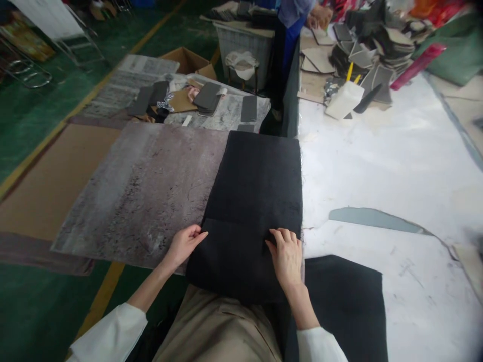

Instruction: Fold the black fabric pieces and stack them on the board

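A large black fabric sheet (256,186) lies flat, spanning a grey worn board (143,186) and the edge of a white table (377,166). My left hand (183,245) pinches the sheet's left edge near its lower part, fingers closed on the cloth. Further right, my right hand (287,256) rests on the sheet near its right edge, fingers curled and pressing down on the fabric. A fold line crosses the sheet between the two hands. A second black piece (347,301) lies on the white table beside my right forearm.
Brown cardboard (49,186) lies left of the grey board on the green floor. Dark cut pieces (207,95) and a cardboard box (186,59) sit further back. Another person (298,15) stands at the far table by stacks of grey pieces (377,50) and a white container (344,100).
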{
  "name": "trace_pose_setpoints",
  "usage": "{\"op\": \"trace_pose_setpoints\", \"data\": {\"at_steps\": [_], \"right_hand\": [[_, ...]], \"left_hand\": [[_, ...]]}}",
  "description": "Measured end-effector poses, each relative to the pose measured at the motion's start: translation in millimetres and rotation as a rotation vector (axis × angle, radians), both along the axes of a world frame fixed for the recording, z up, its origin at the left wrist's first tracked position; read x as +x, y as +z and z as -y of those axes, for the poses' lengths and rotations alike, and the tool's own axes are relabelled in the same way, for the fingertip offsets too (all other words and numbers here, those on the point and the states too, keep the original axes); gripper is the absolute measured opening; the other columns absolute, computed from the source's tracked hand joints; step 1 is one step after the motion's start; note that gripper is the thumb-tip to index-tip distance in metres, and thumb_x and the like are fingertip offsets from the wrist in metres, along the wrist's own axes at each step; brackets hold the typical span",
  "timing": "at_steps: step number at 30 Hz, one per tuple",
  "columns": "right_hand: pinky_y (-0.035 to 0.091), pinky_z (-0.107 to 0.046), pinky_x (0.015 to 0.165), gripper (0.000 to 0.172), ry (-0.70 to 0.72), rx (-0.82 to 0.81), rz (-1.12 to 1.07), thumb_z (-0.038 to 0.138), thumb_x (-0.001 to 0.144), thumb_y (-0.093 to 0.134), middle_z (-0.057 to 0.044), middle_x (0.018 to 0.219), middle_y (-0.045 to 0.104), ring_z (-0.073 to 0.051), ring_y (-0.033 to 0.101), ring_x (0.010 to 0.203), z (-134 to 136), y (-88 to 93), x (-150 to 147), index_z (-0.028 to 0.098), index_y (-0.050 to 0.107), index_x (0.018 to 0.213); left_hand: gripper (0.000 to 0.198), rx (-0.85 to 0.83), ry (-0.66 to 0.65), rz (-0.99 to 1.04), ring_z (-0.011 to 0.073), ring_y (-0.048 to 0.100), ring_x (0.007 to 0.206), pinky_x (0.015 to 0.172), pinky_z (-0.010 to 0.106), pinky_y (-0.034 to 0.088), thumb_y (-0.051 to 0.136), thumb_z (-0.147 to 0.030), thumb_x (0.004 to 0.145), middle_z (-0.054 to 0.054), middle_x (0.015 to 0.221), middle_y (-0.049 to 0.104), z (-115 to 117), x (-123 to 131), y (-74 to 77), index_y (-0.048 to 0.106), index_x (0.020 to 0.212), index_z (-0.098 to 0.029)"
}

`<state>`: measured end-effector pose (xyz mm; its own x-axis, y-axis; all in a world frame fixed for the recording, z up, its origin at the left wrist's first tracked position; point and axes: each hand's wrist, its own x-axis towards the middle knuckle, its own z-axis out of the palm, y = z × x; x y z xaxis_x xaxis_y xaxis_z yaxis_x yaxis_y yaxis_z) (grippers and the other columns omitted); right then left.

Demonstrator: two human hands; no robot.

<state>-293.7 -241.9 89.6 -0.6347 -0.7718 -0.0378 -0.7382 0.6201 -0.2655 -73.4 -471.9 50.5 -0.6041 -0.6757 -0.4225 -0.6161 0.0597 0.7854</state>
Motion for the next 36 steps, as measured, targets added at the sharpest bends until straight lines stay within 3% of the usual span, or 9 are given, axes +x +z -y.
{"op": "trace_pose_setpoints", "data": {"at_steps": [5,8,15,17,21,24,31,36], "right_hand": [[0.036,-0.035,0.074,0.012,0.053,0.087,0.04,0.024,0.086,0.071,-0.002,0.088,0.06,-0.023,0.052,0.089,8,8.2,-15,0.025,0.061,0.092],[0.035,-0.033,0.071,0.014,0.092,0.093,0.064,0.023,0.082,0.074,-0.001,0.087,0.059,-0.023,0.052,0.088,9,10.5,-23,0.024,0.059,0.083],[0.038,-0.032,0.073,0.01,0.158,0.119,0.162,0.024,0.087,0.066,0.0,0.084,0.065,-0.021,0.06,0.082,-21,10.0,-40,0.023,0.06,0.095],[0.039,-0.031,0.069,0.009,0.101,0.102,0.223,0.032,0.091,0.06,-0.002,0.083,0.067,-0.022,0.062,0.08,-33,7.9,-44,0.023,0.062,0.091],[0.042,-0.029,0.063,0.028,-0.178,-0.034,0.418,0.047,0.093,0.051,-0.003,0.083,0.071,-0.021,0.065,0.072,-46,2.1,-48,0.024,0.066,0.092],[0.041,-0.029,0.061,0.036,-0.312,-0.073,0.463,0.053,0.091,0.049,-0.003,0.077,0.07,-0.021,0.063,0.066,-47,-1.4,-46,0.023,0.068,0.092],[0.036,-0.027,0.058,0.04,-0.401,-0.038,0.325,0.058,0.093,0.045,-0.001,0.066,0.066,-0.019,0.06,0.06,-40,-6.2,-40,0.024,0.067,0.09],[0.035,-0.027,0.057,0.04,-0.401,-0.008,0.273,0.058,0.094,0.045,-0.002,0.068,0.066,-0.02,0.062,0.063,-39,-9.0,-41,0.024,0.067,0.091]], "left_hand": [[0.04,0.053,0.024,0.023,0.0114,0.049,0.059,0.054,0.02,0.034,0.062,-0.057,0.079,-0.003,0.064,0.054,0,0,-1.8,0.056,0.074,-0.017],[0.04,0.074,0.032,0.015,0.0115,0.05,0.06,0.055,0.02,0.034,0.062,-0.057,0.079,-0.003,0.064,0.055,-1,1,-1.2,0.056,0.075,-0.017],[0.038,0.088,0.049,-0.017,0.0113,0.051,0.06,0.056,0.019,0.036,0.063,-0.055,0.081,-0.003,0.065,0.057,-2,3,-1.5,0.057,0.076,-0.017],[0.038,0.106,0.054,-0.029,0.0118,0.053,0.061,0.057,0.019,0.037,0.064,-0.055,0.08,-0.002,0.066,0.059,-2,3,-1.4,0.058,0.076,-0.017],[0.038,0.111,0.065,-0.018,0.0127,0.054,0.063,0.057,0.019,0.038,0.064,-0.055,0.08,-0.002,0.067,0.06,-2,2,1.7,0.058,0.076,-0.017],[0.038,0.088,0.077,0.007,0.0119,0.051,0.06,0.054,0.019,0.036,0.065,-0.055,0.079,-0.002,0.065,0.058,-3,2,7.1,0.059,0.077,-0.017],[0.039,0.161,0.131,0.01,0.0125,0.052,0.06,0.053,0.019,0.038,0.069,-0.056,0.075,-0.002,0.068,0.059,-2,5,21.6,0.061,0.08,-0.018],[0.04,0.18,0.152,0.019,0.0117,0.05,0.057,0.049,0.019,0.038,0.07,-0.057,0.074,-0.002,0.07,0.06,3,1,16.8,0.062,0.086,-0.019]]}}
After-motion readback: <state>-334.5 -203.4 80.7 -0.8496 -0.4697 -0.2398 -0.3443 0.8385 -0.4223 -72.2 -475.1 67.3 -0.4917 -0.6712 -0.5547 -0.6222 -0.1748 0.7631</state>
